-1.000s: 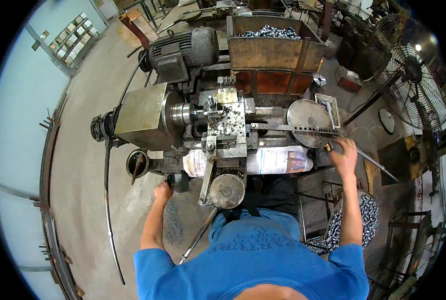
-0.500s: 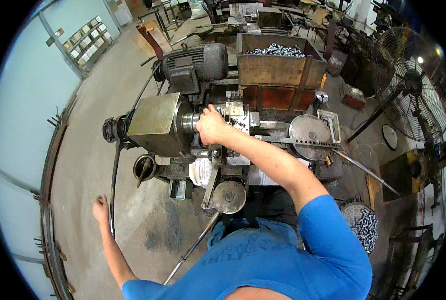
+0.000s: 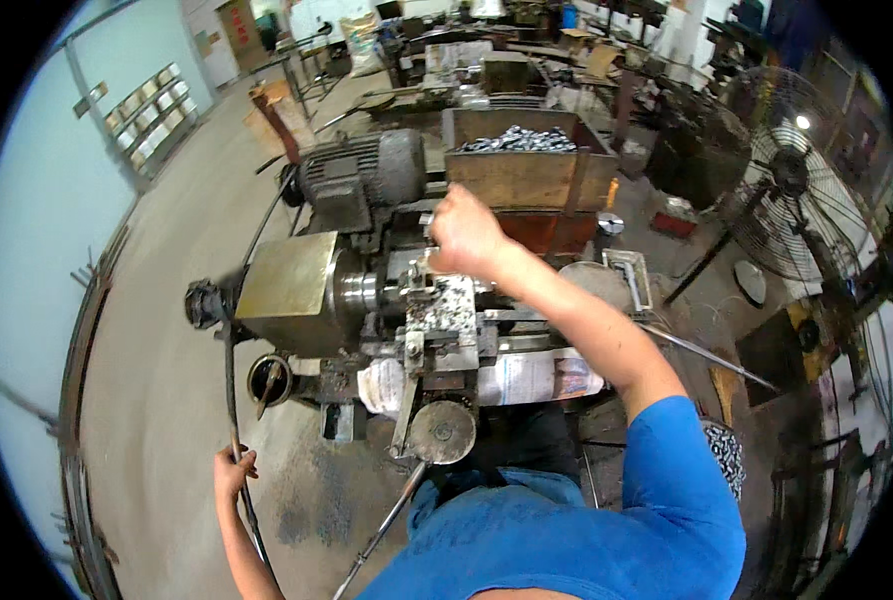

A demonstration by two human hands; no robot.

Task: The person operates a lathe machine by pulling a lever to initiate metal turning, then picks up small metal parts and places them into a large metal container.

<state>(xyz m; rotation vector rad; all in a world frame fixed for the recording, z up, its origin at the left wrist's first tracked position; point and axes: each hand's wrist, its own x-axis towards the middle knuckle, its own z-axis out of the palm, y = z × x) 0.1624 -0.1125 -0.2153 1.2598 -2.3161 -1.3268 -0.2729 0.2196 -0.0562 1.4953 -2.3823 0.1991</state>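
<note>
A small lathe stands in front of me, with a box-shaped headstock (image 3: 288, 285) and a shiny round chuck (image 3: 356, 292). My left hand (image 3: 230, 472) is closed round a long dark lever (image 3: 234, 400) hanging down from the headstock's left end. Above the far side of the cross slide (image 3: 444, 312), my right hand (image 3: 466, 235) is raised with curled fingers. Whatever those fingers hold, if anything, is hidden. Below the slide sits a round handwheel disc (image 3: 441, 432), a metal bar (image 3: 381, 535) slanting down from it.
Behind the lathe are an electric motor (image 3: 366, 170) and a large bin (image 3: 526, 178) of small shiny metal parts. A pot with a brush (image 3: 269, 380) sits near left. To the right stand a fan (image 3: 791, 175) and a basket of metal parts (image 3: 726, 460). Newspaper (image 3: 536, 378) lies along the lathe's front.
My right hand has lifted from beside the chuck and moved right and away from me. My left hand, empty beside the lever before, now grips it. The view has shifted a little.
</note>
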